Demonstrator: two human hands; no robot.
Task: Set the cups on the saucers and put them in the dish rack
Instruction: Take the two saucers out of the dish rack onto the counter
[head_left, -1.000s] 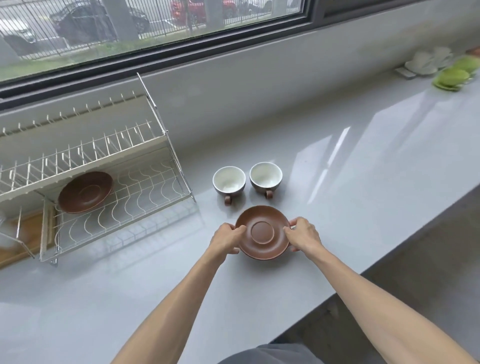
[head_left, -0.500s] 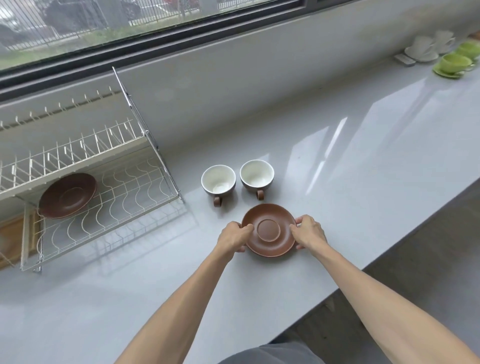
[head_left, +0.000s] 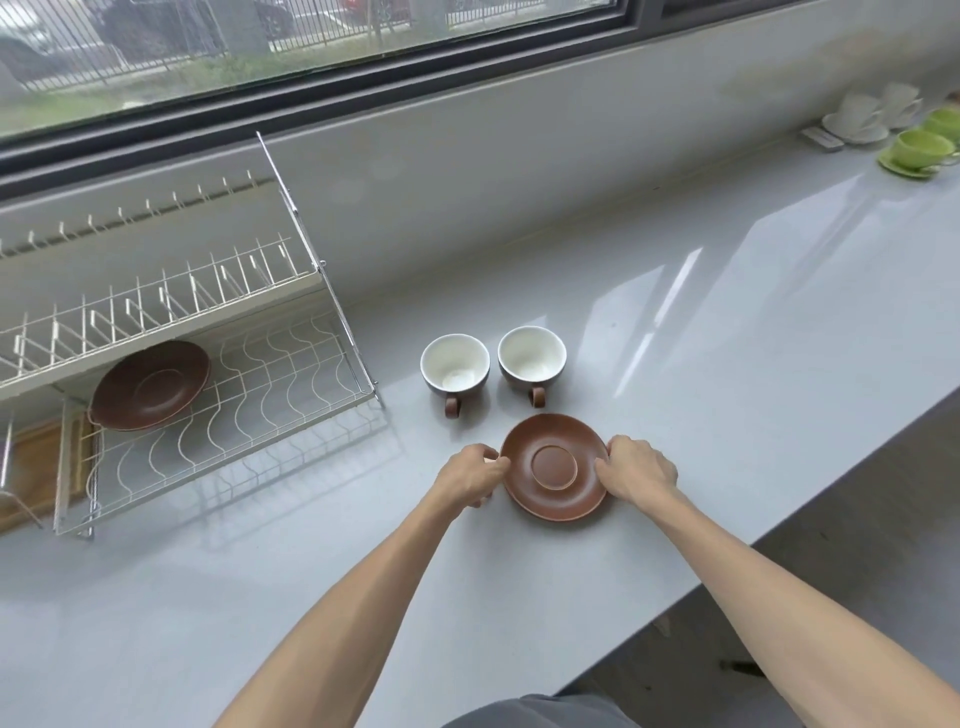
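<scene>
A brown saucer lies flat on the grey counter, held at both rims: my left hand pinches its left edge and my right hand its right edge. Just behind it stand two cups, white inside with brown handles turned toward me: the left cup and the right cup. A second brown saucer rests tilted on the lower shelf of the white wire dish rack at the left.
The counter's front edge runs diagonally at the right, with the floor below. Green cups on saucers and white cups stand at the far right. A wooden board lies under the rack's left end. A window wall rises behind.
Both hands stay on the saucer's rims. The saucer has shifted slightly to the right relative to the cups, now sitting below the right cup; the view has also swung a little.
</scene>
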